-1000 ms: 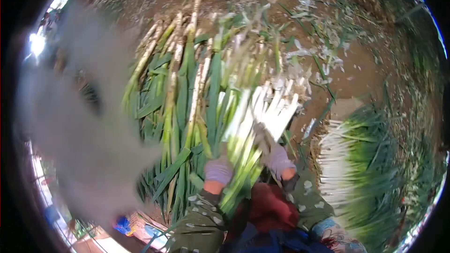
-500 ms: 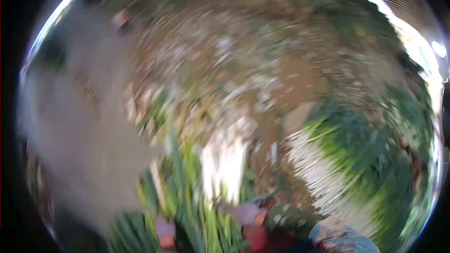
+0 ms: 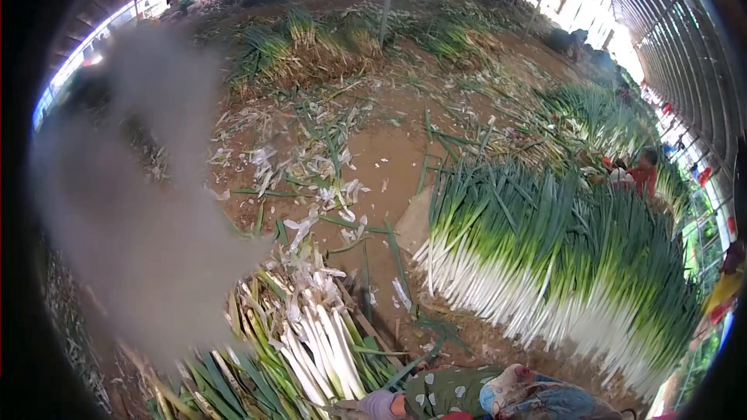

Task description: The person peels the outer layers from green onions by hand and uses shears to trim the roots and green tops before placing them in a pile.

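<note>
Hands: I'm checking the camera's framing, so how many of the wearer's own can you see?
1: the right hand, gloved, at the bottom edge, near the lower-left leeks. The left hand doesn't show; it may be hidden or out of frame.

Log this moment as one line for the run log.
right hand: near white stalks, grip unclear | left hand: not visible | leafy row: on ground, right | person in red: beyond

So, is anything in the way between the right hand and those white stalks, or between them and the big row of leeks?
Nothing visible separates the right hand from the white stalks right beside it. Between the stalks and the big row lies soil with scattered green leaves, but nothing tall that I can see.
</note>
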`<state>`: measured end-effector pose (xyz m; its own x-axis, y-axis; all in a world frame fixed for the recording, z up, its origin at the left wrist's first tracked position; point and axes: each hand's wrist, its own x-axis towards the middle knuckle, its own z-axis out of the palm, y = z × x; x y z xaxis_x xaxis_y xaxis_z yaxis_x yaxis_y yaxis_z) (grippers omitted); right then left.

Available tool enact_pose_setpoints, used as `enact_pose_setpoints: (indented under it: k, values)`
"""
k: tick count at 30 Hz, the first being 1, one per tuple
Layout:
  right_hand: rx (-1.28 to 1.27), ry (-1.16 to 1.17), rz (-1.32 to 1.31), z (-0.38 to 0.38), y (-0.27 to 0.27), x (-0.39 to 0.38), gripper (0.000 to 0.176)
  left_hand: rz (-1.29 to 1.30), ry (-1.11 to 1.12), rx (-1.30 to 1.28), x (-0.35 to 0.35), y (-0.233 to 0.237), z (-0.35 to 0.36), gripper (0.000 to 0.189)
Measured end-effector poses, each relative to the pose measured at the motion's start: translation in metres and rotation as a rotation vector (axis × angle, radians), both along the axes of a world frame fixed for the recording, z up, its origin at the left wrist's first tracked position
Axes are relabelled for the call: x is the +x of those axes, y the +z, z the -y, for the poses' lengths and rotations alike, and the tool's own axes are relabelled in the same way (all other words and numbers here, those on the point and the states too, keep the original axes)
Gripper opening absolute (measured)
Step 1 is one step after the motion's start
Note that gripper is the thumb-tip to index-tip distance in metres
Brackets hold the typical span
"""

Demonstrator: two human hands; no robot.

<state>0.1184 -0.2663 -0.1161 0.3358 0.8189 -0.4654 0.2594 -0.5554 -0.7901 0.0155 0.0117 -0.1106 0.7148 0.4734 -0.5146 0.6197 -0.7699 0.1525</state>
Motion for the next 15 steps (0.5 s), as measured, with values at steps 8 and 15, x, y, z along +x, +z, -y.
enact_pose_setpoints:
  k: [8, 15]
  values:
    - [0.043, -0.319, -0.202, 0.025, 0.014, -0.01, 0.09, 0.112, -0.108, 0.008, 0.026, -0.034, 0.01, 0.043]
    - [-0.023, 0.109, 0.136, 0.054, 0.041, -0.015, 0.086, -0.098, -0.389, -0.138, 0.019, -0.069, -0.02, 0.021]
